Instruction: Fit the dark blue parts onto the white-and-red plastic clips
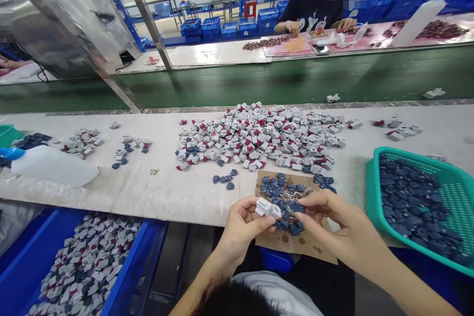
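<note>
Between the thumb and fingers of my left hand (242, 224) is a light grey plastic part (267, 208), held above a piece of brown cardboard (296, 244). Close by on the right, my right hand (335, 219) pinches a small dark blue plastic part (295, 206) by its edge. The two parts are near each other; whether they touch I cannot tell. Several more dark blue parts (274, 187) lie on the cardboard, which has wet-looking stains. Behind my hands spreads a big pile of grey and red parts (259, 138).
A green basket (375, 197) of dark blue parts stands at the right. At lower left is a blue bin (148, 244) with grey, red and blue parts. A white bottle (55, 165) lies at left. Across the green conveyor (237, 81) a person (314, 2) handles small pieces.
</note>
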`<state>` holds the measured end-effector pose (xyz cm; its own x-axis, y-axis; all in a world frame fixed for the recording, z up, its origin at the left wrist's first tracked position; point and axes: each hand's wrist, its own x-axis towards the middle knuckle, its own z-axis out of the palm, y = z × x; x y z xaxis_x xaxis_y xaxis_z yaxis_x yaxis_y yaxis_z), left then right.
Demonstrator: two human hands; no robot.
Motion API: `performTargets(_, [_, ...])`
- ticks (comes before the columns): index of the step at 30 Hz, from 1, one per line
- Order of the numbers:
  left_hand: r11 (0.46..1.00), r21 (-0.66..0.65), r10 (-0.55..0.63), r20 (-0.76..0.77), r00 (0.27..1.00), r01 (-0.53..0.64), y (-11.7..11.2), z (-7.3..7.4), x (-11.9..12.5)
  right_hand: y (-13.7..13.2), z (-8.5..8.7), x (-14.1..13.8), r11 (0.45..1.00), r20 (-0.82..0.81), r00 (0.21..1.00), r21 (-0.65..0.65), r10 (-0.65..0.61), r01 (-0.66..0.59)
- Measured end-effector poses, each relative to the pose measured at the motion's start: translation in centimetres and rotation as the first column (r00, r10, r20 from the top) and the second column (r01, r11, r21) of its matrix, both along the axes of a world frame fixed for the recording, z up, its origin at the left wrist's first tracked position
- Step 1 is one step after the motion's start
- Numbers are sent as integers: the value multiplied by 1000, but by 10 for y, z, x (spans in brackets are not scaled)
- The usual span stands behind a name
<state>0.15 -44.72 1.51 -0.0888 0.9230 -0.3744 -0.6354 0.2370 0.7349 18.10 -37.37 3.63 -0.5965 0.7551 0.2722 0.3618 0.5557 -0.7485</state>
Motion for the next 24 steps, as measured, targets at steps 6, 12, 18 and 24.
performTargets(6, [999, 36, -7, 47, 999, 5, 0, 1, 7, -18, 3, -13, 994, -136, 986, 41, -91, 98])
performTargets(12, [999, 38, 5, 41, 999, -6, 0, 1, 8, -15, 5, -11, 996, -92, 996, 91, 19, -11])
performTargets(18, [998, 42, -30, -147, 989, 37, -1, 6, 4, -10, 14, -6, 987, 54, 986, -61, 155, -152])
performTargets(24, [994, 70, -68, -231, 970, 87, -5, 2, 1, -3, 13, 2, 941, 87, 956, -225, 279, -254])
